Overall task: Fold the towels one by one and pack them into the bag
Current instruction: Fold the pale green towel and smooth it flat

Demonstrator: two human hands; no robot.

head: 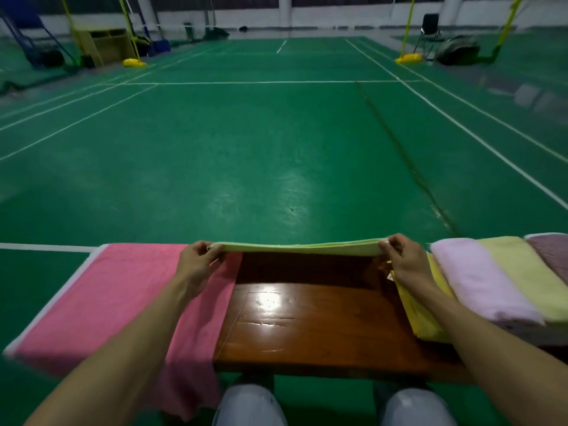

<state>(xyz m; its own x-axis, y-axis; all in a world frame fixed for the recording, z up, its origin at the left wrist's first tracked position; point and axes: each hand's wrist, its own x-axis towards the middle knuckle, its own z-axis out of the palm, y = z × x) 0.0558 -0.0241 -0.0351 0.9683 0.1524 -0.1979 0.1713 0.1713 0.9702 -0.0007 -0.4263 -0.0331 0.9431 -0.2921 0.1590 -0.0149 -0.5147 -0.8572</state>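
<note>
Knees (250, 404) in pale trousers sit closest to my view, tucked under the near edge of the wooden bench (307, 327). Above the bench's far edge is the job in hand: a pale green towel (301, 248), already doubled into a long narrow band and stretched level between both hands. At one end the left hand (196, 265) pinches it, thumb on top and fingers curled beneath. At the other end the right hand (402, 259) pinches it the same way.

I judge the towel to be mid-fold, with another fold to come. To do it well I would hold the band taut so the layers cannot slip and check that the stacked edges line up at each pinch. Then I would lay it on the bare middle of the bench and bring one end over to the other, corners matched. Towelling sags, so a slack middle would skew the fold.

On the bench's left end a pink towel (123, 302) lies spread, draping over the near edge. On its right end folded towels (491, 281) lie side by side, with a yellow towel (421, 315) partly beneath them. No bag shows in my view.
</note>
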